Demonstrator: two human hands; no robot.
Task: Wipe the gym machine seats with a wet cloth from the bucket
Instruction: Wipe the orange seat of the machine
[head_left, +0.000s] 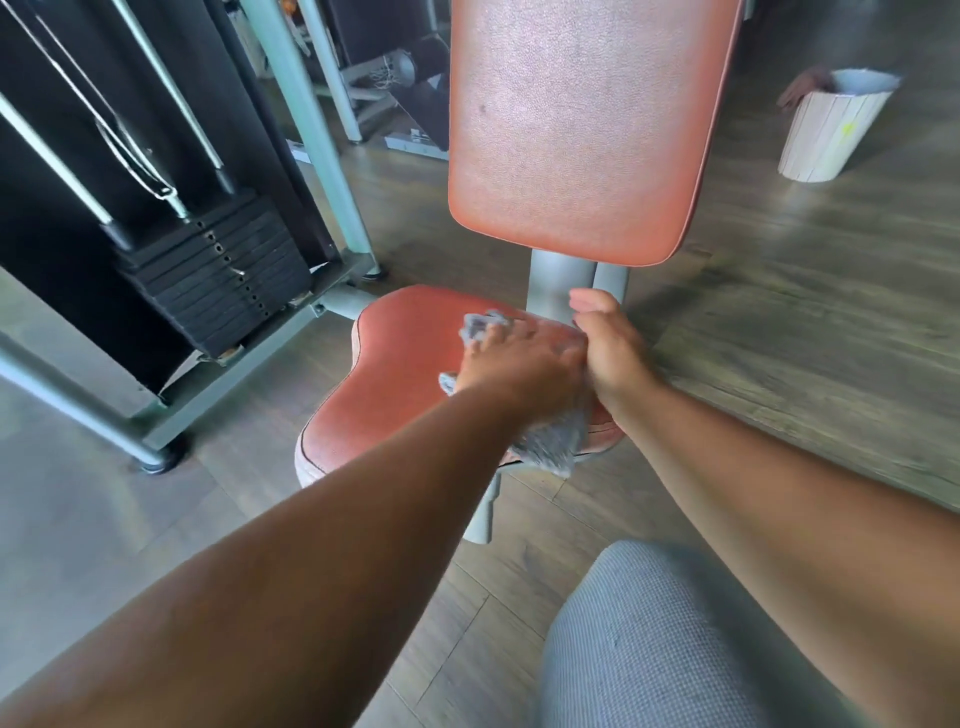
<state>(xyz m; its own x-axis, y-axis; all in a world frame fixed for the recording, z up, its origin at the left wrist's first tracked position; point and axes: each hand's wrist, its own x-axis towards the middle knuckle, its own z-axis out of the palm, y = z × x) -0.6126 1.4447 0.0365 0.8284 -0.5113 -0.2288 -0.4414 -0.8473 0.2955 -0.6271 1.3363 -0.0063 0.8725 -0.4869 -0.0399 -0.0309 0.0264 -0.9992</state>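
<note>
A red padded seat (395, 374) sits low in the middle of the view, below a red backrest (576, 130) on grey posts (553, 291). My left hand (519, 364) lies on a grey cloth (550, 447) on the right part of the seat and grips it; cloth bunches up between the fingers and hangs over the seat's right edge. My right hand (608, 343) is at the seat's rear right edge, right beside my left hand, with the thumb up against the posts. Its fingers are hidden. A white bucket (826, 130) stands on the floor at the far right.
A black weight stack (218, 275) in a grey steel frame (322, 156) stands close to the seat's left. A brownish rag (805, 85) hangs on the bucket's rim. Wooden floor (805, 312) surrounds the seat. My knee in grey fabric (649, 639) is at the bottom right.
</note>
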